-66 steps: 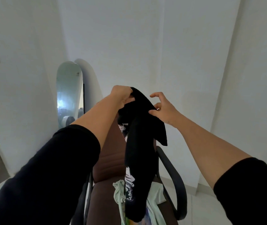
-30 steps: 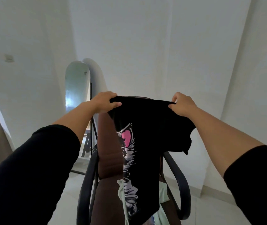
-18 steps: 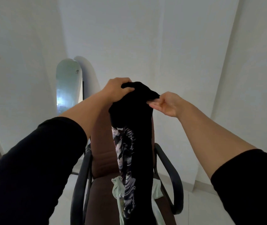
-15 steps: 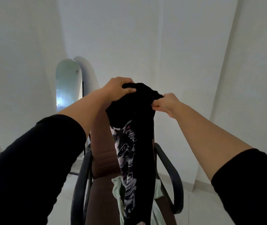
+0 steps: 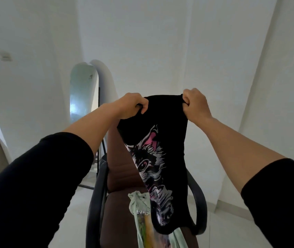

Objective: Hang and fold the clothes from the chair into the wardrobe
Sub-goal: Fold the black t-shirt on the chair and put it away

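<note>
A black T-shirt (image 5: 169, 133) with a white and pink animal print hangs in the air above the chair. My left hand (image 5: 131, 105) grips its top edge on the left, and my right hand (image 5: 195, 102) grips the same edge on the right, so the cloth is stretched between them. Below stands a brown office chair (image 5: 123, 174) with black armrests. A pale green garment (image 5: 140, 210) with printed letters lies on its seat, partly hidden behind the black shirt's lower end. No wardrobe is in sight.
A tall arched mirror (image 5: 82, 92) on a black stand leans by the wall left of the chair. White walls close in behind and to the right. Pale floor tiles (image 5: 232, 228) surround the chair.
My hands were close together with the shirt bunched between them. They have moved apart, and the shirt's top edge is now spread out, showing the print.
</note>
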A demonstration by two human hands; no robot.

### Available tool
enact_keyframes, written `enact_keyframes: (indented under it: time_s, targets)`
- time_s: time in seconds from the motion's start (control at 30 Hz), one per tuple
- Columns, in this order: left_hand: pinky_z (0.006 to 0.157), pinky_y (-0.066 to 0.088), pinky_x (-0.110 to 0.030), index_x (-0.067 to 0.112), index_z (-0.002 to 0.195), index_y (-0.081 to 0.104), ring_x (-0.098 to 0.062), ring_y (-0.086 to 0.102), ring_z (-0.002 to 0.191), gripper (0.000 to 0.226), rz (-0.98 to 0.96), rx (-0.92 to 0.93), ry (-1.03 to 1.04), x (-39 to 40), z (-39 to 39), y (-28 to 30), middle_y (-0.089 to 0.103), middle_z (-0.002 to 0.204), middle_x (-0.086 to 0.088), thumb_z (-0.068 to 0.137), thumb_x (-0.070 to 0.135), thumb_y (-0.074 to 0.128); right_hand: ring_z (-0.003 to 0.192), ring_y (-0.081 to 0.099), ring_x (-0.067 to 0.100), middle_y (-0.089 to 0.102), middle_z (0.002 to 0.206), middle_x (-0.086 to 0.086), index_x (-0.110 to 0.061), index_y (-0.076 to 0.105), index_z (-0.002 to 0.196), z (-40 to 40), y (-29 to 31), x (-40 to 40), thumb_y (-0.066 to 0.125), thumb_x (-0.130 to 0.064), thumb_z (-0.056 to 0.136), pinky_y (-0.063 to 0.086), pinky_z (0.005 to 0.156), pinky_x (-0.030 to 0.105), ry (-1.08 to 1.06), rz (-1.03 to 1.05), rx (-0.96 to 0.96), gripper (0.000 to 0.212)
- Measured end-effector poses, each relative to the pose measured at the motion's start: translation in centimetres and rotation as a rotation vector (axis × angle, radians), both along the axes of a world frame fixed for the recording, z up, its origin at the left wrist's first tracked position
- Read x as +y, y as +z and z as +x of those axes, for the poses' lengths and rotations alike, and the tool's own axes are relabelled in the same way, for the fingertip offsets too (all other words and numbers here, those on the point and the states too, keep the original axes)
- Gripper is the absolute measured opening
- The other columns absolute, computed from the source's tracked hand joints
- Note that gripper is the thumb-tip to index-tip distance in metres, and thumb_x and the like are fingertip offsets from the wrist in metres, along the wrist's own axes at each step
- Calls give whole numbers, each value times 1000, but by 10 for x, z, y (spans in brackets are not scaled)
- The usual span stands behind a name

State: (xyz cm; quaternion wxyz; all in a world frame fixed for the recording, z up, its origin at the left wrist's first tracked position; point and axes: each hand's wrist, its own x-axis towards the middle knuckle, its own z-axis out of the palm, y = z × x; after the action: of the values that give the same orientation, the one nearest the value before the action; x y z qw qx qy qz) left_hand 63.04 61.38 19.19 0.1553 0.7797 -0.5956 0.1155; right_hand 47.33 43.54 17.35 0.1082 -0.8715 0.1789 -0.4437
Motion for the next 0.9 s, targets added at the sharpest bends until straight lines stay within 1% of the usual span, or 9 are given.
enact_keyframes:
  time_s: [0.07,0.17,0.27,0.37,0.43,0.5,0.63,0.73,0.9]
  targets:
    - [81,44,-30,21,82,64,-24,53,93,38,19,-45,35,2,9,-4,54,100,-2,87,-7,40,68,37,19,35,80,3,-20,29,61,-1,-2,3,38,12,73,28,54,21,50,-91,82,36]
    - [84,49,-38,25,95,69,-27,56,95,43,52,-116,88,6,19,-9,57,103,-7,87,-9,42,84,49,24,47,99,6,-13,56,73,-2,-4,8,40,14,75,43,69,29,63,-154,223,32]
    - [90,46,-37,27,109,68,-29,56,101,47,74,-160,107,7,21,-14,58,106,-10,89,-7,42,95,56,29,55,110,9,-12,71,95,-6,-1,16,43,12,79,42,74,27,-50,-217,453,40]
    - [98,39,-31,30,118,65,-26,51,113,37,167,-61,60,8,23,-20,56,120,-5,96,7,44,99,57,30,57,108,7,-10,70,105,-11,-10,19,44,10,83,42,76,27,-131,-179,529,40]
    - [102,37,-33,32,125,58,-22,48,118,34,212,-13,27,11,22,-24,53,125,-1,93,23,55,95,54,27,58,99,0,-5,60,103,-15,-19,18,44,7,85,36,65,24,-124,-9,484,27]
    - [102,37,-35,33,133,50,-19,45,118,54,252,-50,21,13,17,-28,48,126,1,82,33,70,87,50,24,62,103,5,-6,44,93,-20,-26,19,47,5,85,31,53,25,-91,148,460,14]
    - [100,37,-33,31,142,39,-24,43,122,69,336,-236,19,17,0,-35,42,132,-4,81,12,66,87,51,25,59,97,8,-4,45,98,-32,-31,19,51,-1,88,33,52,25,-53,260,500,12]
    - [98,39,-34,34,143,37,-25,44,122,70,368,-289,16,26,-15,-31,41,133,-4,82,9,61,92,51,23,56,93,1,0,55,116,-45,-34,19,46,3,89,36,60,23,-21,234,574,28]
    - [97,40,-33,37,142,37,-24,44,124,69,380,-347,38,45,-45,-23,39,138,-1,84,5,55,108,50,29,27,77,-19,-19,59,128,-68,-37,26,33,12,89,30,80,17,39,25,715,56]
